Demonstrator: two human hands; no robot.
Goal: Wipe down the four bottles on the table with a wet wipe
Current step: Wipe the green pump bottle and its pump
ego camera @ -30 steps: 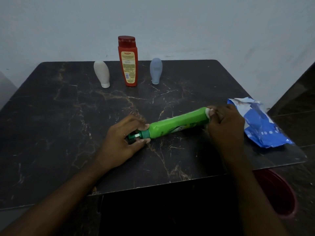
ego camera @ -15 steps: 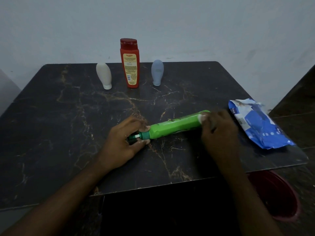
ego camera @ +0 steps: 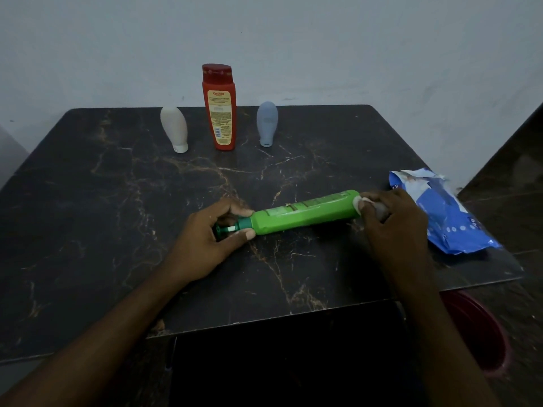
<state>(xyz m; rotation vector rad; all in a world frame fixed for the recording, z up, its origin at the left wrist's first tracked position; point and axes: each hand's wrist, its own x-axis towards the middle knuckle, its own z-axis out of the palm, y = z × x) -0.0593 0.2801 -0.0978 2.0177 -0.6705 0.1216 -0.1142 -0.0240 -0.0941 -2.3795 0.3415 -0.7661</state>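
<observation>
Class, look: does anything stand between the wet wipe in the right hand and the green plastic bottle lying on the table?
Nothing visible does. The right hand presses the white wet wipe straight against the base end of the green plastic bottle, which the left hand holds by its neck.

Obscured: wet wipe [ego camera: 357,203] mostly hidden under the fingers [ego camera: 382,198] of the right hand [ego camera: 393,227], a white edge showing; pump head [ego camera: 223,229] of the green bottle [ego camera: 305,214] partly covered by the left hand [ego camera: 205,239]; red bottle [ego camera: 219,113], far beyond the fingers, label print unreadable.
</observation>
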